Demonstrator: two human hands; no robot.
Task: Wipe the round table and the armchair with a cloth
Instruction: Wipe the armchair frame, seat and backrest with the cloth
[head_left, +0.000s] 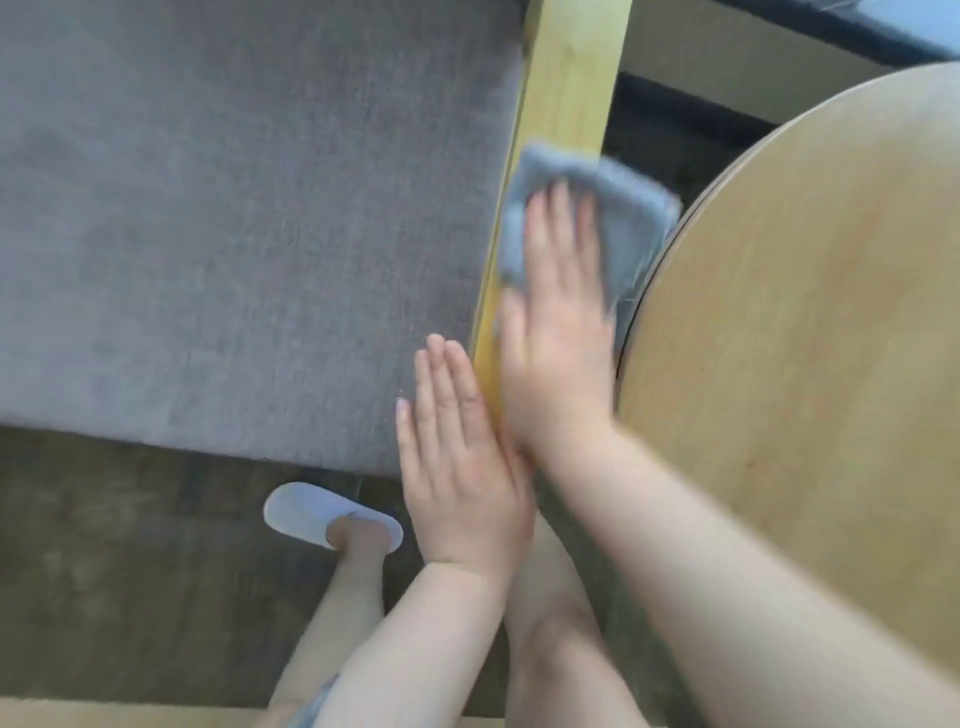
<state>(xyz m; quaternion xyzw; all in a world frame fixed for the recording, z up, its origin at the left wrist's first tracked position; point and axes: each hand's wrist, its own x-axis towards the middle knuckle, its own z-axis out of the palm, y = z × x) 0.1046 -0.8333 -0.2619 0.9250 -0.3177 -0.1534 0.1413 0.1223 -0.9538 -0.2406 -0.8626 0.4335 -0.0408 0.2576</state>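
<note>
We observe our right hand (558, 332) extended forward, palm down, fingers straight and close together, forearm bare. Our left hand (460, 462) lies just beside it, flat, fingers straight and together, thumb tucked alongside. Both wrists are straight; motion blur softens the right.

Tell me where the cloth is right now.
In the head view the grey cloth lies flat on the armchair's wooden armrest, right of centre, pressed under the right hand, close beside the round table.
</note>
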